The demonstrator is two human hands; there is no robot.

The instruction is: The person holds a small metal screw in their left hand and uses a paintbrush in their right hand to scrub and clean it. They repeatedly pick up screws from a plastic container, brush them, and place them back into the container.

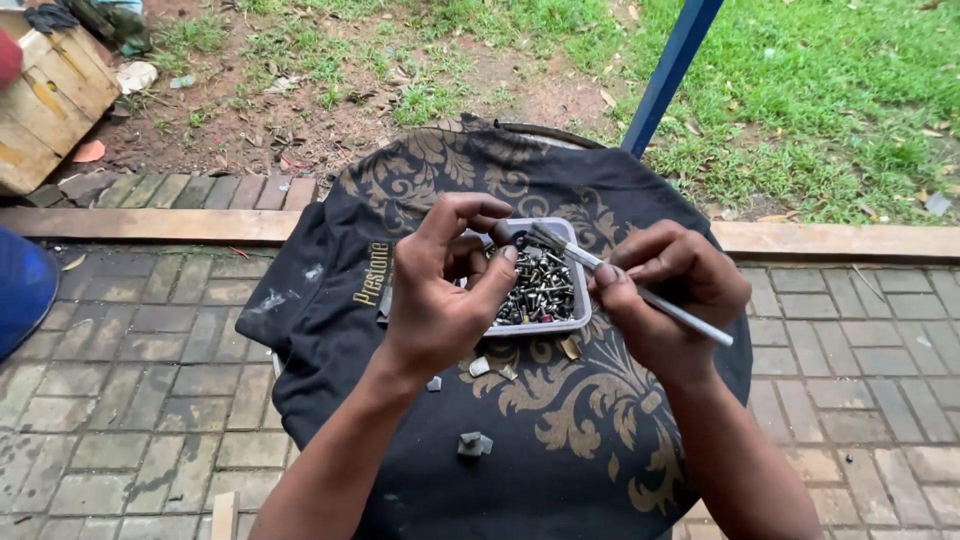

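Note:
My left hand (445,285) hovers over a white plastic tray (578,318) of screws and bolts, pinching a small dark ring-shaped part (519,240) between thumb and fingertips. My right hand (665,290) grips a thin white-handled brush (690,318) like a pen, with its bristle tip (545,238) next to the small part. The tray rests on a round surface draped with a black cloth with gold patterns (560,420).
Small loose bits (474,443) lie on the cloth near me. A blue pole (668,70) rises behind the round surface. Brick paving (130,360) surrounds it, with grass (830,90) beyond and a wooden crate (45,95) at far left.

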